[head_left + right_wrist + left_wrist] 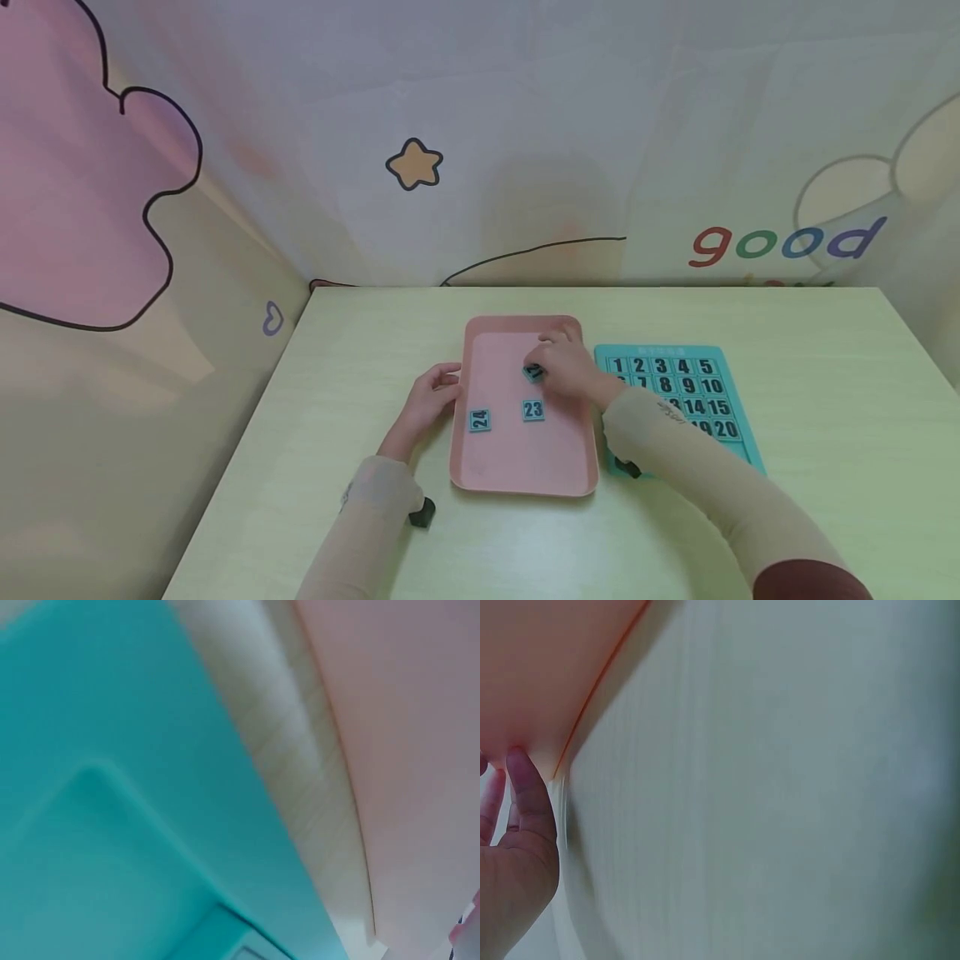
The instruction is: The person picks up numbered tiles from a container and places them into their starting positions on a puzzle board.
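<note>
A pink tray (525, 467) lies on the table. My right hand (567, 364) is over its upper right part and pinches a teal number tile (533, 373), tilted and partly hidden by the fingers. Below that, in the tray, lie a tile marked 23 (533, 410) and a sideways tile marked 24 (480, 420). My left hand (429, 402) rests against the tray's left side; in the left wrist view its fingertips touch the pink outer wall (547, 675). To the right, partly under my right forearm, is a teal number board (660, 353) holding tiles in numbered rows.
The light wooden table (825, 400) runs back to a printed cloth wall (525, 125). In the right wrist view, a narrow strip of table separates the board's teal rim (225, 772) from the tray. Dark wrist devices sit at both cuffs.
</note>
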Tool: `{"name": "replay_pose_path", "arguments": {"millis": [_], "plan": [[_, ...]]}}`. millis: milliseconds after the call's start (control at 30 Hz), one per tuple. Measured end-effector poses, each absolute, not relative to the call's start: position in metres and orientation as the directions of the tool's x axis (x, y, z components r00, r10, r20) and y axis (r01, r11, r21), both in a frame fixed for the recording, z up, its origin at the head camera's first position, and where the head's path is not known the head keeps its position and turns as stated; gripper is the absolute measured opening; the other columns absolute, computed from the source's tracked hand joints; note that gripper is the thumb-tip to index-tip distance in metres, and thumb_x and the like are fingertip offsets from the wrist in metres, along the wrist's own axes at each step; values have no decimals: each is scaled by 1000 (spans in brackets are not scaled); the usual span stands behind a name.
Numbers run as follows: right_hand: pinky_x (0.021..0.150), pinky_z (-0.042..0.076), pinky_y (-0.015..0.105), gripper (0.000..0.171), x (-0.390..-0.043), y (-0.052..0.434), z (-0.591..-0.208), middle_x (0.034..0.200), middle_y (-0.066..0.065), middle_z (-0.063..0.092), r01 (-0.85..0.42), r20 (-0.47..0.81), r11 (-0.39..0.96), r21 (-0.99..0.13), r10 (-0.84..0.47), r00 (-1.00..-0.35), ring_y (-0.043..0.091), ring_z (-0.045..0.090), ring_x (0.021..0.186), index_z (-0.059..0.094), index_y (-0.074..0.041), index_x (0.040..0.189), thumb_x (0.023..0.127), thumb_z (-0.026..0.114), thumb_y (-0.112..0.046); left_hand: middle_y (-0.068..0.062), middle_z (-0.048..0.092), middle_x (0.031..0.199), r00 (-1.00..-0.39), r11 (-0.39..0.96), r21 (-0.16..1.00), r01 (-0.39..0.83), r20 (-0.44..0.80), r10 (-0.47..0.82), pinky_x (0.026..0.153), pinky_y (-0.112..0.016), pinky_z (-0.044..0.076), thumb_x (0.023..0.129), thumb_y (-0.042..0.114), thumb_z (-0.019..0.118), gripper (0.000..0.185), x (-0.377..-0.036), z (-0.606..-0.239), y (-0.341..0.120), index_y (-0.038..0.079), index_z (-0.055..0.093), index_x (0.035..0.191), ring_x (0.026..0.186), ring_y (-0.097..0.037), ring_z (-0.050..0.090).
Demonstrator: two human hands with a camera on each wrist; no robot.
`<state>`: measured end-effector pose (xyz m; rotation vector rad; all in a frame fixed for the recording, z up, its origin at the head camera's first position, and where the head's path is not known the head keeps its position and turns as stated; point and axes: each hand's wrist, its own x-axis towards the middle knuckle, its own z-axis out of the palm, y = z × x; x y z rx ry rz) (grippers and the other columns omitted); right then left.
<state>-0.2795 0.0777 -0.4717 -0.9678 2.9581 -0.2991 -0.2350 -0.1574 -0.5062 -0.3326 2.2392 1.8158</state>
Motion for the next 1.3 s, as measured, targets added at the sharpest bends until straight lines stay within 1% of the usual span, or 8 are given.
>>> {"name": "replay_pose_path", "arguments": {"millis": [67,167,300,433,567,800,1100,1300], "plan": [[104,15,52,29,-278,77,-472,106,1,64,-574,42,796,-190,-578,-815,28,43,116,66,-15,103,77,56,-6,-9,52,104,-945,199,925,-324,-326,-25,70,-22,47,83,9,56,37,-235,-506,-157,11,52,119,85,-16,51],[103,20,49,29,-277,77,-473,108,4,63,-537,46,823,-184,-538,-842,27,45,111,64,-11,106,79,59,-20,-8,52,104,-944,196,924,-329,-330,-29,70,-22,47,82,9,56,37,-235,-505,-157,12,52,119,85,-16,51],[100,23,47,44,-275,75,-477,103,6,61,-448,9,875,-182,-454,-891,25,43,105,62,-8,106,77,60,-42,-8,52,103,-944,194,925,-328,-328,-33,69,-22,47,82,9,56,37,-234,-503,-157,12,52,118,84,-16,52],[98,23,48,49,-273,74,-481,96,6,60,-393,-27,905,-162,-402,-915,26,41,104,61,-8,100,75,60,-50,-8,51,102,-947,185,929,-319,-320,-25,68,-21,47,81,8,56,38,-234,-502,-156,11,52,119,83,-15,51],[99,21,49,44,-274,74,-482,93,6,59,-383,-21,910,-158,-391,-920,25,41,101,62,-8,97,75,61,-47,-8,51,102,-949,185,931,-315,-315,-25,67,-21,46,81,8,56,38,-234,-502,-155,11,52,119,82,-15,51],[103,16,53,28,-274,76,-482,91,2,61,-396,2,890,-225,-406,-914,22,43,93,64,-11,91,75,64,-32,-8,52,100,-949,182,931,-315,-314,-34,67,-21,47,81,7,57,38,-234,-503,-155,11,53,118,81,-14,52],[101,19,53,18,-276,78,-481,81,-1,58,-424,1,864,-272,-441,-898,21,44,90,63,-13,84,71,67,-24,-8,51,100,-951,180,934,-309,-310,-25,67,-21,48,82,7,57,37,-234,-505,-156,10,52,119,81,-14,52],[92,29,50,18,-274,81,-473,74,-3,57,-436,22,825,-359,-460,-888,18,47,85,64,-11,85,69,68,-19,-9,52,102,-952,188,933,-305,-306,-27,69,-21,47,82,7,57,37,-233,-505,-156,10,52,119,83,-14,52]]}}
